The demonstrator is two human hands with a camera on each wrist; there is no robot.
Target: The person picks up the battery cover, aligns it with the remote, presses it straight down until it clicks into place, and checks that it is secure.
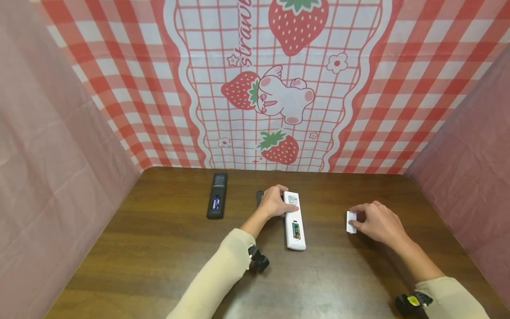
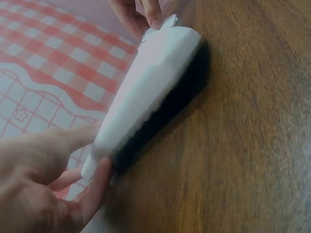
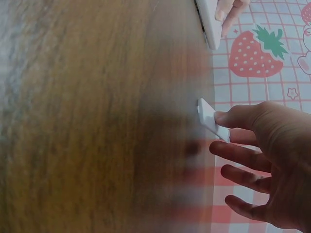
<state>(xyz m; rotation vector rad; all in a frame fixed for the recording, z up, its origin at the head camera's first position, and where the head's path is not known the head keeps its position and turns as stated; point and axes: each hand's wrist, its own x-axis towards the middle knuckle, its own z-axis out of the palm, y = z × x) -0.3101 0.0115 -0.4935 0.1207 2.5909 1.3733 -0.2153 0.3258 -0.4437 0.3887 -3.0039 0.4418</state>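
In the head view my left hand (image 1: pixel 274 201) grips the upper half of a white remote control (image 1: pixel 293 215), which lies back side up. Its battery compartment is uncovered, with batteries (image 1: pixel 296 231) showing inside. To the right, my right hand (image 1: pixel 380 223) pinches a small white battery cover (image 1: pixel 351 227) between thumb and finger, apart from the remote. The right wrist view shows the cover (image 3: pixel 208 116) held at a tilt while the other fingers spread loosely. In the left wrist view, fingers and thumb hold the narrow end of the white remote (image 2: pixel 141 87).
A black remote control (image 1: pixel 217 190) lies back side up at the left, its compartment uncovered around blue batteries. Partly hidden behind my left hand is a dark object (image 1: pixel 259 196). A checked strawberry cloth (image 1: pixel 159 110) hangs behind the wooden table (image 1: pixel 159 266).
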